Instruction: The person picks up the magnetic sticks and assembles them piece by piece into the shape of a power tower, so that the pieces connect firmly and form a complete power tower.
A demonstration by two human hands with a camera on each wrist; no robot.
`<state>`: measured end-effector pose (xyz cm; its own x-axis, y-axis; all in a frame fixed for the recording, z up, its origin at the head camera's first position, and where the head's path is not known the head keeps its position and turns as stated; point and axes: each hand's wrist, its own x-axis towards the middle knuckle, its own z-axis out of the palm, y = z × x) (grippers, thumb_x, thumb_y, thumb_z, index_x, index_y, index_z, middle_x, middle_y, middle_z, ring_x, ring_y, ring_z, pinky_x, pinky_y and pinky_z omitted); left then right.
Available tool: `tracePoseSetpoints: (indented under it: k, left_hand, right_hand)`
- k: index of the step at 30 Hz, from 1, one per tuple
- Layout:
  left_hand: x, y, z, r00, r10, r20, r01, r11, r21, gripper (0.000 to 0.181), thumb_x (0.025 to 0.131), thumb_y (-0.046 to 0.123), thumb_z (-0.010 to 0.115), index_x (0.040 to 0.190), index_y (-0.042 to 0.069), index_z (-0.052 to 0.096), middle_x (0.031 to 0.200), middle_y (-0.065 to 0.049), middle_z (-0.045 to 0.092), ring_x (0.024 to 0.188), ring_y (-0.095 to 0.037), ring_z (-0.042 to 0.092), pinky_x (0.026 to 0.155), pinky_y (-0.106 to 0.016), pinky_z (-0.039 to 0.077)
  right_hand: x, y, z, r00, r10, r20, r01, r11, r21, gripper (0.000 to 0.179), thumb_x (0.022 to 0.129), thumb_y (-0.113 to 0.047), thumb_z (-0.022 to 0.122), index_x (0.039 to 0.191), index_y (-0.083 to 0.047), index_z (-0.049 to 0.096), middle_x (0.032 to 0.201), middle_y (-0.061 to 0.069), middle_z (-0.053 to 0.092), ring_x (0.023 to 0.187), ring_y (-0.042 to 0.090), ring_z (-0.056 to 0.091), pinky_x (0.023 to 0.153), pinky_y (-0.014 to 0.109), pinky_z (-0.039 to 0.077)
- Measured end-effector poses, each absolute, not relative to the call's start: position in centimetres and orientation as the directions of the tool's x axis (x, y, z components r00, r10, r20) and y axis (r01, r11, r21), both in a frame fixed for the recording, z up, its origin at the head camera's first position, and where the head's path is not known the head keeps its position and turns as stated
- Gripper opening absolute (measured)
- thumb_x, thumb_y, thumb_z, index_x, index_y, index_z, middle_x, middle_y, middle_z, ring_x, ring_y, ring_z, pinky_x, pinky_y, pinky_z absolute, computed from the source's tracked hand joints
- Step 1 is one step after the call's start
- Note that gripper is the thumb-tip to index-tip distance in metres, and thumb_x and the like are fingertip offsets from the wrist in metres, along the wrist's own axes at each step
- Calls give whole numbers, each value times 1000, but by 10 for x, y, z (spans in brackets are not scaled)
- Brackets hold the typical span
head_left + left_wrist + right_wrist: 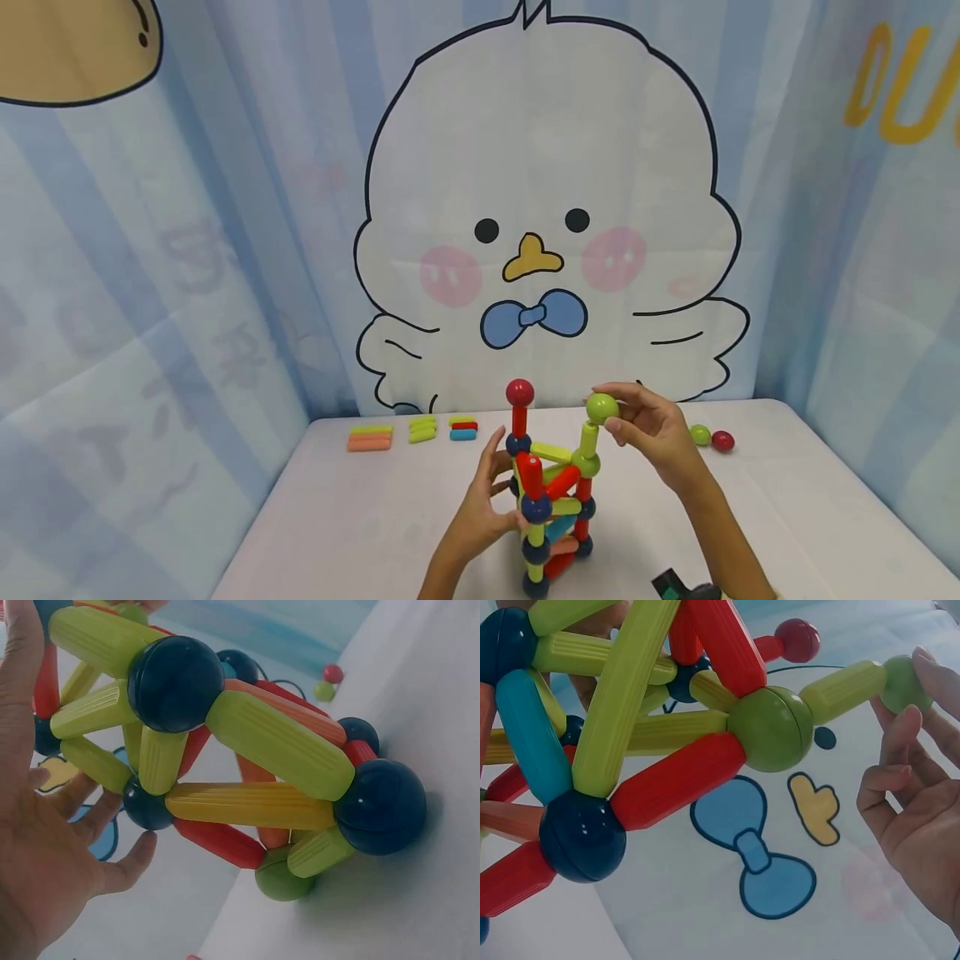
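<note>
A tower of magnetic balls and sticks stands on the table, with dark blue balls and green, red, orange and blue sticks. My left hand holds the tower's left side, thumb on the near side and fingers behind. In the left wrist view, one fingertip lies by a dark blue ball. My right hand pinches a green ball between thumb and fingers. This ball touches the top of an upright green stick. A red ball tops a red stick at the tower's back left.
Green and orange sticks, green sticks and a small group with a blue stick lie at the table's back left. A loose green ball and red ball lie at the back right. A curtain hangs behind.
</note>
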<state>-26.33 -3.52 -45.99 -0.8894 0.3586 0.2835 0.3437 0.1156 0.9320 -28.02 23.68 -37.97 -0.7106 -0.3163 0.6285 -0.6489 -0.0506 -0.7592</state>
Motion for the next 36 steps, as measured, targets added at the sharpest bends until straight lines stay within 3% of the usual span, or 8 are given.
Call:
tracePoseSetpoints:
  k: [7, 13, 18, 22, 25, 29, 32, 36]
  left_hand:
    - [-269, -40, -465, -888, 407, 212, 287, 134, 948, 102, 79, 58, 73, 155, 32, 10, 135, -6, 55, 127, -27, 48, 104, -55, 44]
    - [-275, -44, -470, -881, 444, 167, 259, 156, 953, 106, 78, 50, 78, 156, 21, 12, 138, -9, 53, 129, -27, 47, 103, -55, 44]
    - [-272, -40, -468, -903, 406, 137, 254, 250, 934, 106, 73, 45, 84, 152, 16, 18, 131, -3, 54, 122, -21, 48, 99, -44, 48]
    - [-268, -35, -467, -917, 381, 119, 243, 297, 924, 101, 69, 44, 87, 145, 18, 24, 127, 1, 55, 120, -19, 49, 101, -44, 48]
    - [-265, -33, -468, -920, 378, 106, 236, 316, 919, 95, 67, 43, 88, 140, 18, 32, 126, 2, 57, 119, -20, 56, 100, -46, 50]
    - [-264, -32, -469, -925, 373, 76, 221, 363, 905, 83, 66, 39, 90, 133, 20, 44, 124, 4, 61, 112, -16, 62, 96, -42, 53]
    - [-265, -31, -469, -924, 375, 75, 229, 384, 894, 77, 66, 35, 91, 129, 21, 48, 120, 6, 63, 107, -13, 62, 96, -42, 53]
    - [-267, -29, -469, -920, 379, 100, 251, 374, 893, 73, 68, 37, 89, 127, 23, 49, 117, 9, 64, 103, -8, 62, 96, -39, 53]
  right_hand:
    - [-281, 230, -378, -674, -372, 638, -666, -67, -743, 38, 91, 11, 57, 129, 9, 52, 118, -4, 67, 80, 12, 61, 66, 22, 55]
    - [-283, 237, -388, -700, -315, 641, -671, -18, -741, 33, 95, 7, 52, 128, 10, 51, 113, -5, 64, 74, 12, 59, 67, 21, 54]
    - [-290, 255, -405, -800, -104, 591, -599, 79, -797, 22, 100, -1, 49, 119, 6, 58, 101, -4, 65, 67, 13, 53, 66, 20, 50]
    - [-302, 273, -422, -868, 180, 462, -460, 54, -886, 26, 99, -12, 56, 114, 10, 59, 88, -7, 67, 65, 9, 53, 62, 17, 48]
    - [-316, 288, -444, -839, 390, 380, -349, 152, -925, 30, 99, -18, 58, 113, 8, 61, 85, -7, 68, 60, 4, 54, 58, 14, 46]
    - [-331, 314, -478, -776, 509, 373, -136, 443, -886, 30, 101, -19, 53, 120, 1, 63, 107, 8, 66, 55, 4, 58, 53, 18, 44]
    - [-341, 332, -495, -820, 450, 354, -17, 599, -800, 37, 100, -15, 49, 131, 3, 54, 131, 27, 52, 87, 26, 67, 79, 37, 52]
    - [-354, 348, -504, -923, 274, 269, 32, 754, -656, 48, 97, -11, 49, 137, 13, 41, 139, 40, 37, 125, 55, 39, 106, 64, 30]
